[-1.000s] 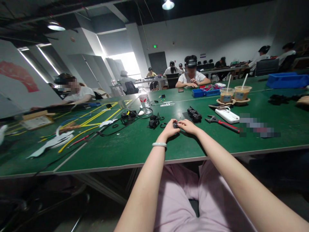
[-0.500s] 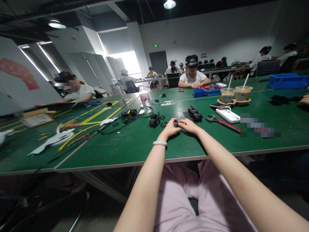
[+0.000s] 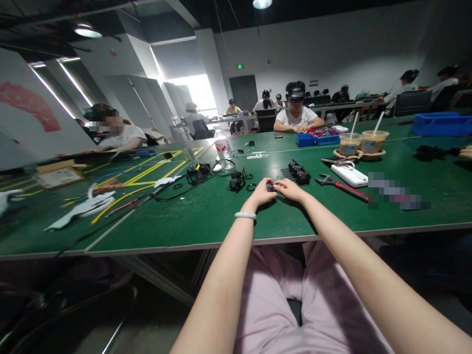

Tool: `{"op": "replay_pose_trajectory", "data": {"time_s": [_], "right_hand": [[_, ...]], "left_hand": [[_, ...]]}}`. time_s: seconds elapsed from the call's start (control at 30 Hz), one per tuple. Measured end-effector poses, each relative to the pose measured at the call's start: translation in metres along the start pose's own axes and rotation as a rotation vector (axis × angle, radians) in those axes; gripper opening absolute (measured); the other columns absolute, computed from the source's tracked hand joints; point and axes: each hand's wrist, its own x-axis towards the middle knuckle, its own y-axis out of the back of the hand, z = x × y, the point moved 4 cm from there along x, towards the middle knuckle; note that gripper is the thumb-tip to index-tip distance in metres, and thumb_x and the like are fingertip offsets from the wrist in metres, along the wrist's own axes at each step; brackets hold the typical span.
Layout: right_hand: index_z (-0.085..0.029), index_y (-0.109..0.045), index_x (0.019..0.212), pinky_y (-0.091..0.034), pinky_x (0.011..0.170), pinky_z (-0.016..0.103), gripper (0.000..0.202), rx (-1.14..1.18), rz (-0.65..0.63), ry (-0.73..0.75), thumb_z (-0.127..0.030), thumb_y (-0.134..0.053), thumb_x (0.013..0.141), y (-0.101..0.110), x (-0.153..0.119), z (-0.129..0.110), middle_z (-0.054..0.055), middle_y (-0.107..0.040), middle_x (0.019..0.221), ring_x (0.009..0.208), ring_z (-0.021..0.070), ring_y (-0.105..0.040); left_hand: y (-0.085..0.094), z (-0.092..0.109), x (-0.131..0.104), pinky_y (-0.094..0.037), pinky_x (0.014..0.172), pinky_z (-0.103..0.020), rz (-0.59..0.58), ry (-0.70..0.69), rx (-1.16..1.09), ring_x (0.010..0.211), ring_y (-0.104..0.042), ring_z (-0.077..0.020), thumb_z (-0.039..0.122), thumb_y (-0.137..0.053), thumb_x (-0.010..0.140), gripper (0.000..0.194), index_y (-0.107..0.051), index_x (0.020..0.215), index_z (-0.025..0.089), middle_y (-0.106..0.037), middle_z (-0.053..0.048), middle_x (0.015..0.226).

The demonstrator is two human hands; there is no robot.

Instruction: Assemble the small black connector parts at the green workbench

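Just above the green table point(image 3: 206, 221), my left hand point(image 3: 262, 192) and my right hand point(image 3: 289, 190) meet around a small black part point(image 3: 270, 187). Fingers of both hands are closed on it, and they cover most of its shape. Left of the hands lie a black ribbed component point(image 3: 236, 182) and a black ring point(image 3: 251, 187). Beyond my right hand rests a row of joined black parts point(image 3: 299, 173).
To the right are an adjustable wrench point(image 3: 341, 188) with a red and black handle, a white power bank point(image 3: 349, 175) and two iced drinks point(image 3: 373, 142). A water bottle point(image 3: 222, 150), cables point(image 3: 162, 192) and white gloves point(image 3: 86, 209) lie leftward. A person point(image 3: 298, 115) sits opposite.
The view has shifted slightly. Both hands stay closed on the small black part in nearly the same place.
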Motion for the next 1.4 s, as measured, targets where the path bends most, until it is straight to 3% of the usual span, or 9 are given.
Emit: {"op": "replay_pose_trajectory", "data": {"time_s": [0.8,1.4], "right_hand": [[-0.017,-0.058,0.096,-0.035,0.071,0.024,0.033,0.001,0.003,0.036,-0.037,-0.039,0.078,0.002,0.000,0.000,0.003,-0.053,0.071,0.077,0.0127,-0.045],[-0.017,-0.059,0.096,-0.035,0.070,0.023,0.032,0.006,0.012,0.019,-0.036,-0.040,0.078,0.001,0.001,0.003,0.003,-0.052,0.071,0.075,0.0121,-0.045]], "left_hand": [[-0.002,-0.006,0.003,-0.040,0.067,-0.023,-0.011,-0.020,-0.007,0.076,-0.046,-0.0114,0.014,-0.055,0.053,0.045,-0.042,0.096,0.013,-0.048,-0.003,0.090],[-0.003,-0.013,0.007,-0.039,0.071,-0.025,-0.015,-0.065,0.035,0.079,-0.046,-0.0125,0.015,-0.054,0.054,0.045,-0.041,0.097,0.014,-0.048,-0.003,0.091]]}}
